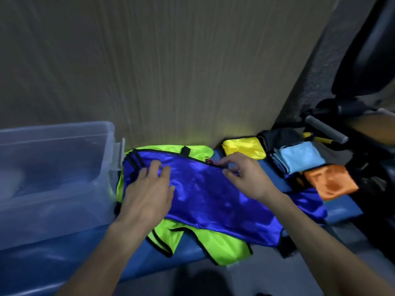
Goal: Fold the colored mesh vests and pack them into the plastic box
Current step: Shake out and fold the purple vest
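Note:
A blue vest [213, 195] lies spread across a neon green vest [215, 242] on the blue bench. My left hand [149, 189] rests flat on the blue vest's left part, fingers straight. My right hand [243, 174] pinches the blue vest's black-trimmed top edge with curled fingers. The clear plastic box [55, 178] stands at the left, right beside the vests. Folded vests sit to the right: yellow [243, 147], black [277, 135], light blue [299, 157], orange [329, 180].
The blue padded bench [64, 257] runs along a beige wall [171, 71]. Black gym equipment with a grey padded handle [324, 129] and a black pad [367, 60] crowds the right side. Grey floor lies in front of the bench.

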Demonstrator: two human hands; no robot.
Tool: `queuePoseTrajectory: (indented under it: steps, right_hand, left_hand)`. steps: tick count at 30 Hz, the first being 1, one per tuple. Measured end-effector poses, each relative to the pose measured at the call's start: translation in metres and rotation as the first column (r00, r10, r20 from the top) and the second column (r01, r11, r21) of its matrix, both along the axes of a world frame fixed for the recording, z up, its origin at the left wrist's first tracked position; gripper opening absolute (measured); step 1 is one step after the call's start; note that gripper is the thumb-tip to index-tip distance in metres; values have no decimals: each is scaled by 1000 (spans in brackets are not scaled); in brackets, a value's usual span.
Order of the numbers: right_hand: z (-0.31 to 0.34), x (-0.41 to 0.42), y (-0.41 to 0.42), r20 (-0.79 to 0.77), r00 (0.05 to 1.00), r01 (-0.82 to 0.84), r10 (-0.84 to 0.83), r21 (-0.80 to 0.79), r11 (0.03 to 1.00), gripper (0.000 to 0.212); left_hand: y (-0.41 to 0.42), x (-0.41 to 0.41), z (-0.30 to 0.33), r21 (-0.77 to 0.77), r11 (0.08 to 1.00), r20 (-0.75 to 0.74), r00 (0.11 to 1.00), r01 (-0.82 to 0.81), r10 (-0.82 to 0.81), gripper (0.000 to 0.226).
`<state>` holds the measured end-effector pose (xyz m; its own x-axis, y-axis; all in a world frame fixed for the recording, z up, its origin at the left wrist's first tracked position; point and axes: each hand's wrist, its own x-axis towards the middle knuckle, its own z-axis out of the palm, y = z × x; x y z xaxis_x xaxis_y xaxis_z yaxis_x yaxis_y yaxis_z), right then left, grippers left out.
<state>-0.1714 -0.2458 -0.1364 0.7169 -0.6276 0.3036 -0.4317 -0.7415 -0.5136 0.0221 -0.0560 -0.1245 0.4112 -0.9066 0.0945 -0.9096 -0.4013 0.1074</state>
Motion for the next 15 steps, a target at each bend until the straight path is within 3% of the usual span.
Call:
queuePoseTrajectory:
  steps: [2,4,5,8,11,13,15]
  right_hand:
    - [-7,-40,-4,-11,996,85,-85,-35,996,21]
    - [-11,-74,-6,-19,992,120,-121,-63,991,20]
    - [-12,-90,-8,-13,989,143,-144,-57,988,20]
    - [-7,-133,-15,66,946,321,-316,-66,945,17]
    - [1,-173,-17,127,805,588,-579,-49,807,1]
    - [-2,-197,-23,7,702,712,-712,25,702,17]
    - [-8,-213,-27,-184,677,735,-713,125,666,30]
  left_hand:
    - [-7,-11,-9,-11,984,-117,977,180,-180,51]
    - [-16,-19,-22,100,973,-46,978,209,-205,51]
    - [-20,-21,-28,86,974,1,978,210,-210,48]
    - [-31,-35,-36,-114,943,11,950,311,-312,35]
    - [-43,-60,-41,-198,884,-10,901,423,-434,24]
    - [-50,-78,-44,-213,853,-22,871,476,-491,21]
    - [-59,-94,-45,-233,821,-43,837,522,-545,19]
